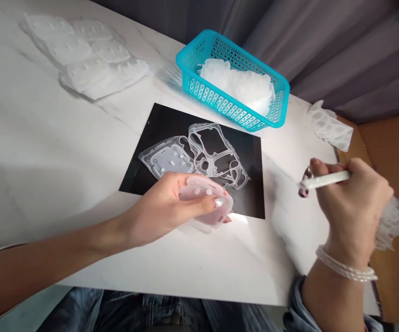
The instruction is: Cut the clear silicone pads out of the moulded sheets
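Look, the left hand (161, 207) pinches a see-through pink rubber piece (194, 190) with small bumps, over the black sheet (161, 124); the right hand (351, 207) pinches a white stick (327, 180).

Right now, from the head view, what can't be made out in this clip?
Head view:
- The white stick in the right hand: its tip is blurred and fingers cover part of it.
- The pink piece: the left hand hides much of it.
- The basket: the white pieces are piled behind its mesh wall, too bunched to count.
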### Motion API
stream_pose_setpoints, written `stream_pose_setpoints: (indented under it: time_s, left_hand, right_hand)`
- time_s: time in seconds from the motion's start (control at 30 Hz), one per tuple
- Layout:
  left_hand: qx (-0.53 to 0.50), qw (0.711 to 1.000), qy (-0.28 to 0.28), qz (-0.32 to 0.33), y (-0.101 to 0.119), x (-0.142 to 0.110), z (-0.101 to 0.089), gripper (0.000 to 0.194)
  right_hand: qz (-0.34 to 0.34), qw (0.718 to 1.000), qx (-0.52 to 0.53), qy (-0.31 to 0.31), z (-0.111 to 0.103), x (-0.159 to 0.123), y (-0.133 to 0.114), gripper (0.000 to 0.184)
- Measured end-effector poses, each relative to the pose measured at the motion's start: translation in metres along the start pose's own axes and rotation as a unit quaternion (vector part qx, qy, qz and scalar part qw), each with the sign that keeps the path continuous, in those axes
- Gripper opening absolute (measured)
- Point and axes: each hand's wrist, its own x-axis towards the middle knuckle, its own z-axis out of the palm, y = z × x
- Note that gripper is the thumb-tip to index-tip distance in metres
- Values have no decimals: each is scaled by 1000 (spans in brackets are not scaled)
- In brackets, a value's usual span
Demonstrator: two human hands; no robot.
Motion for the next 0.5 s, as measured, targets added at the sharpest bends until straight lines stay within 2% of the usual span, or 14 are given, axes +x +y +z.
stream_pose_setpoints:
  time_s: [0.03,0.1,0.2,0.33,0.5]
  left_hand:
    - [1,1000,-1,-2,0,0,0,14]
    - [10,1000,7,-14,1,0,1,12]
    - [29,999,25,-29,5,0,3,9]
    - [68,997,36,-23,8,-1,4,10]
    - [94,994,46,-12,8,1,3,9]
  right_hand:
    - [31,997,-69,-27,3,11,17,36]
    - [96,984,-113,-97,9,26,44,40]
    - [161,970,-93,-157,17,34,64,50]
    - [157,960,-88,-213,26,36,65,50]
    - [94,962,-100,-235,32,35,65,34]
